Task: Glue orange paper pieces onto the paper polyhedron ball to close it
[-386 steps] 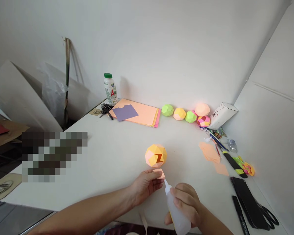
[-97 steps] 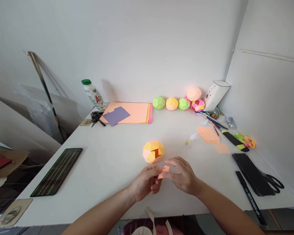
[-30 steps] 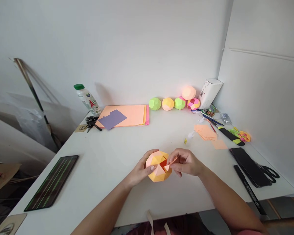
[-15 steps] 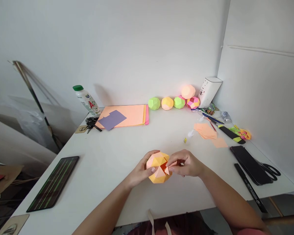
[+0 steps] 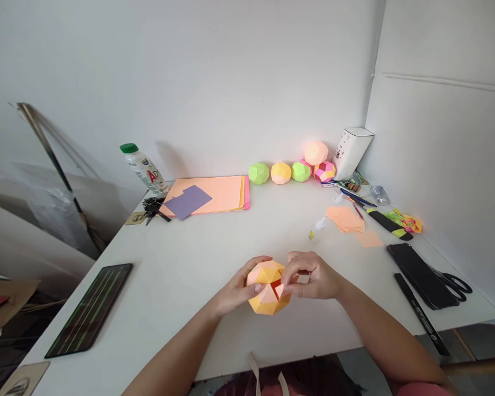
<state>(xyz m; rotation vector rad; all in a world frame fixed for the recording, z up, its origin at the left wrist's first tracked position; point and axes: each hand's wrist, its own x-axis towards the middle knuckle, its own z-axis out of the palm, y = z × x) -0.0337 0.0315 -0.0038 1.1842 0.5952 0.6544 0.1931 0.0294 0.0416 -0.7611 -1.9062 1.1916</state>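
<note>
Head view: fingers (image 5: 293, 273) hide paper ball (image 5: 268, 287) gap (partly).

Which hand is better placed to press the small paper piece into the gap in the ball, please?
Probably the right hand: its fingertips already pinch the piece at the gap, while the left hand cups the ball, steadying it.

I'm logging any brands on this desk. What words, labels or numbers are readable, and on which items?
"AD": red letters on the label of the green-capped white bottle; the smaller print there is too blurred to read.
White carton by the paper balls: dark marks, too small to read.
Black marker at the right edge: pale lettering, unreadable.
Dark tablet: only green lines, no text.
</note>
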